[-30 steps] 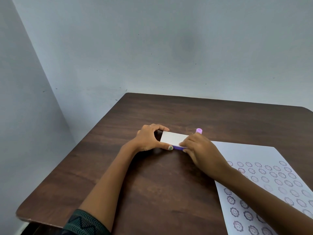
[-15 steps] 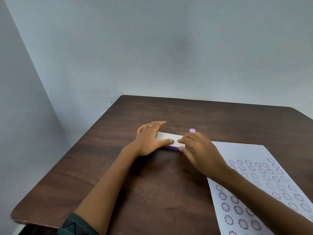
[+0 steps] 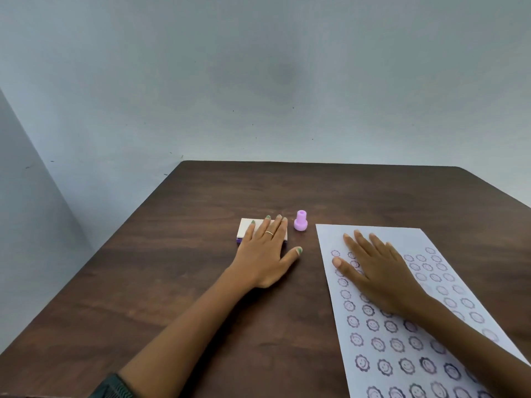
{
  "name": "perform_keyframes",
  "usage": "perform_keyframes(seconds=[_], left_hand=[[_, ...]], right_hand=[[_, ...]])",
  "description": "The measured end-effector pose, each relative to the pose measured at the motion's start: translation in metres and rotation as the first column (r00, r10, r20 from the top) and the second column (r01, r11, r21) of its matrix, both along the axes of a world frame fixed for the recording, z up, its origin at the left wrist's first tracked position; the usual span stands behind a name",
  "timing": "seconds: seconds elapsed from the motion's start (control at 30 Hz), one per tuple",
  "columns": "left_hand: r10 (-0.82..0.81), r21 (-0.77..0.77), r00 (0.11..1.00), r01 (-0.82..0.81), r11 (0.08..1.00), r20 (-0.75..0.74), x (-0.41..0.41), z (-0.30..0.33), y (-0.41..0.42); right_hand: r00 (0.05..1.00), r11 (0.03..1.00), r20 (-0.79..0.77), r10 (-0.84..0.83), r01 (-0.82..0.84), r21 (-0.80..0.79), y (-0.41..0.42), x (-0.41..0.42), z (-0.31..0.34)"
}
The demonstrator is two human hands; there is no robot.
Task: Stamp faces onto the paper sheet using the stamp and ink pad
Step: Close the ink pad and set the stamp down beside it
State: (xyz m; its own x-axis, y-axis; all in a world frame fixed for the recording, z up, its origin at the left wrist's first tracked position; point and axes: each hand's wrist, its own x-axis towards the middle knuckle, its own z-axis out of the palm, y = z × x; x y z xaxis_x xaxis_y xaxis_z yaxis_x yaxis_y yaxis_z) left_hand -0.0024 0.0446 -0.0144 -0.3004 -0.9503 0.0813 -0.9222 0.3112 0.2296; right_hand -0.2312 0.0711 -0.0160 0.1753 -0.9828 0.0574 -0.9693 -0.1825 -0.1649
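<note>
A small lilac plastic stamp with a narrow neck and wider round base stands upright on the dark wood-grain table, between the flat white-lidded ink pad case with a purple base and the white paper sheet covered in rows of purple smiling faces. The left hand lies flat and spread on the case, gripping nothing; the right hand rests open, palm down, on the sheet. The stamp looks light, rigid and easy to tip, so pinching its neck from above seems best. The sheet is thin and likely to slide, hence the steadying palm. The case appears closed, though the fingers hide much of the lid
</note>
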Motion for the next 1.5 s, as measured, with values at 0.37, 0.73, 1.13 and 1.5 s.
perform_keyframes(seconds=[0.37,0.73,1.13,1.5], left_hand=[[0.047,-0.069,0.998,-0.051,0.996,-0.052,0.004,-0.006,-0.026],[0.045,-0.081,0.997,-0.05,0.995,-0.056,0.002,-0.007,-0.038],[0.054,-0.165,0.995,-0.067,0.984,-0.083,0.002,-0.007,-0.036],[0.061,-0.149,0.988,-0.082,0.985,-0.14,0.002,-0.008,-0.036]], right_hand=[[0.999,1.0,-0.04,0.012,-0.012,-0.009,-0.057,0.002,-0.005],[0.999,1.0,-0.049,0.016,-0.017,-0.01,-0.076,0.005,-0.004],[0.915,0.942,0.367,0.166,-0.037,-0.333,-0.065,0.058,0.017],[0.834,0.946,0.523,0.175,0.005,-0.324,-0.077,0.079,0.012]])
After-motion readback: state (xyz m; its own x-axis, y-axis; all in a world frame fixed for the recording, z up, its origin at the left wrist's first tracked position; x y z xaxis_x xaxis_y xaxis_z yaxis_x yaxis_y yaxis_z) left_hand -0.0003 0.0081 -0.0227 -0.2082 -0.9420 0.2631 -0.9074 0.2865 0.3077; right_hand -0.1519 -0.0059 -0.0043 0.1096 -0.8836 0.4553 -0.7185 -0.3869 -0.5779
